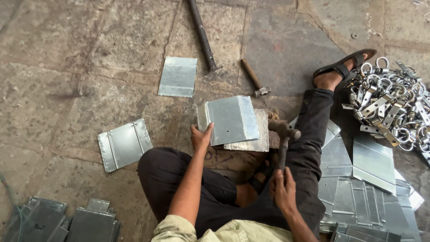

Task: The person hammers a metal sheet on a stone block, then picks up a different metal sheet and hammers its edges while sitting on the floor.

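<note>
Hammer (283, 143) sits in the right hand (284, 190), fingers wrapped tight round the low end of the handle, with the head up just beside the right edge of the sheet (230, 118). The sheet is a grey metal piece with folded edges. It lies on a flat block (262, 134) on the stone floor (67, 67), right in front of the person's knees. The left hand (200, 136) rests on the sheet's near left corner, fingers spread flat with the thumb on top, pressing it down.

To do this well, I think the left hand should press hard so the sheet does not slide, and keep its fingers far from where the head lands. The head should come down flat on the fold, not on its corner, or it may dent the metal. Small, even hits along the edge look safer than one big one.

More sheets (358, 179) lie at the right, and one other sheet (124, 144) lies at the left. A second hammer (254, 80) and a long bar (202, 36) lie farther off. A heap of rings (389, 103) sits by the sandal (345, 66).
</note>
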